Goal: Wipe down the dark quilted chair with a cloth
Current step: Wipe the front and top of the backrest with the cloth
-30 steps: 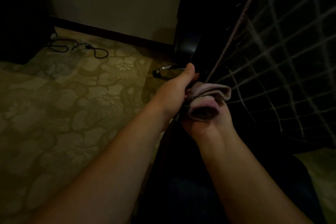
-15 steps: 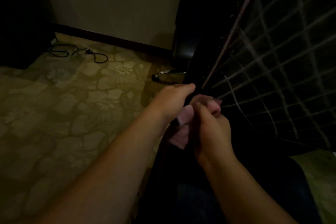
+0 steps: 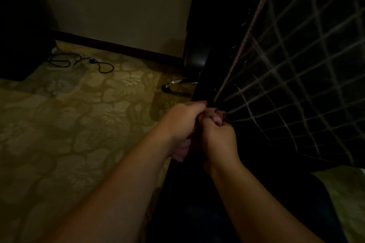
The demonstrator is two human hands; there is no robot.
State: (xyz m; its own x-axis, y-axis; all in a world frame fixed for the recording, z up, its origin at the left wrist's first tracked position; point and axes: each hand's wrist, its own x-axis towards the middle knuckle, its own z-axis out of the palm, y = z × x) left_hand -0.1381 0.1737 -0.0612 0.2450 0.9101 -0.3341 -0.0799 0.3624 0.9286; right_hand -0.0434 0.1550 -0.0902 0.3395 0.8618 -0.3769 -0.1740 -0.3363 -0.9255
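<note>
Hands meet at the chair's edge in the head view: the left hand and right hand both curl their fingers around the pale cloth, bunched between them. The dark quilted chair lies right of them, its piped edge running up and away; the right hand is nearer. Dimness hides most of the cloth and fingertips.

The chair is covered in dark quilted upholstery with pale stitched lines; its leg is shiny metal; the carpet is matt, woven with flowers
</note>
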